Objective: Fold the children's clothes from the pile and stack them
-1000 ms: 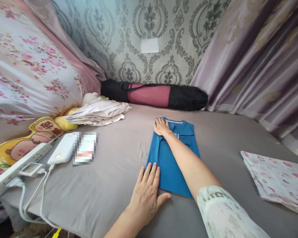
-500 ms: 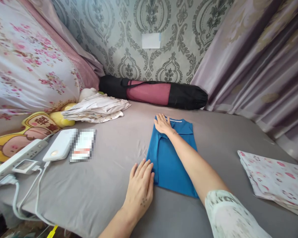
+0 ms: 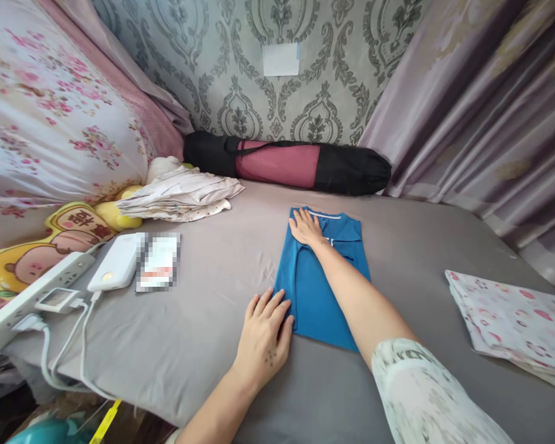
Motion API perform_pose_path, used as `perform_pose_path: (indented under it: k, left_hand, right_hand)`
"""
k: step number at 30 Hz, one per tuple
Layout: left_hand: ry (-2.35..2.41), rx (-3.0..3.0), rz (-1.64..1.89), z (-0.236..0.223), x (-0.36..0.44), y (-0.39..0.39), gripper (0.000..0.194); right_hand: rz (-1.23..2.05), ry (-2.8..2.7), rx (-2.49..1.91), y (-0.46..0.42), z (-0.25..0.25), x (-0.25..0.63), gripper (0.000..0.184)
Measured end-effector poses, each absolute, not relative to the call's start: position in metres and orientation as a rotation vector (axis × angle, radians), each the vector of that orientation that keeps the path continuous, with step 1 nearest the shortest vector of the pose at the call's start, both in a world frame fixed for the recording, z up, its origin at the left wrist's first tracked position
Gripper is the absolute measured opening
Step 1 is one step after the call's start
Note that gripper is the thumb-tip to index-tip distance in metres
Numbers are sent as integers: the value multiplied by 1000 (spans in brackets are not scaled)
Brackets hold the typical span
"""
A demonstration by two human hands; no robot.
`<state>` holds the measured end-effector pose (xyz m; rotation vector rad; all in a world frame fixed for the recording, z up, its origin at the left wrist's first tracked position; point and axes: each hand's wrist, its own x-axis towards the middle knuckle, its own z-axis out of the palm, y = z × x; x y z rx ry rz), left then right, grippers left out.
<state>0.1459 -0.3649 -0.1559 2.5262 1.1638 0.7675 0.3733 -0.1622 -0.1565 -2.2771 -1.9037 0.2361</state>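
A blue shirt (image 3: 321, 296), folded into a narrow rectangle, lies flat on the grey sheet (image 3: 213, 271). Its collar with a white strip is at the far end. My right hand (image 3: 306, 228) rests palm down on the shirt's far left corner, fingers stretched out, and my forearm crosses over the cloth. At the near left edge of the shirt lies my left hand (image 3: 266, 333), flat with fingers apart, its fingertips touching the edge. Neither hand grips anything.
Left are a white power strip (image 3: 41, 299) with cables, a white power bank (image 3: 118, 262), a blurred-out packet (image 3: 160, 262), folded pale clothes (image 3: 185, 194) and a yellow cushion (image 3: 41, 246). A black-and-pink rolled bag (image 3: 277, 163) lies by the wall. Right is a folded patterned cloth (image 3: 518, 327).
The view has tilted slightly down, so the things appear a little higher. Both hands stay in about the same places on the shirt; the left fingers are spread slightly wider.
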Motion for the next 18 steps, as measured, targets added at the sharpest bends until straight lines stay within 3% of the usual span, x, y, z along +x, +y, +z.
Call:
perform_pose_path:
  k: [7,18]
  left_hand:
    - [1249,2051,1147,-162,139,-358,29]
    - [1323,1892,1132,-162,137,-357,33]
  right_hand:
    - [202,-2012,-2196,-197,-140,346,63]
    - [202,-2000,-2249,-216,-162,330,68]
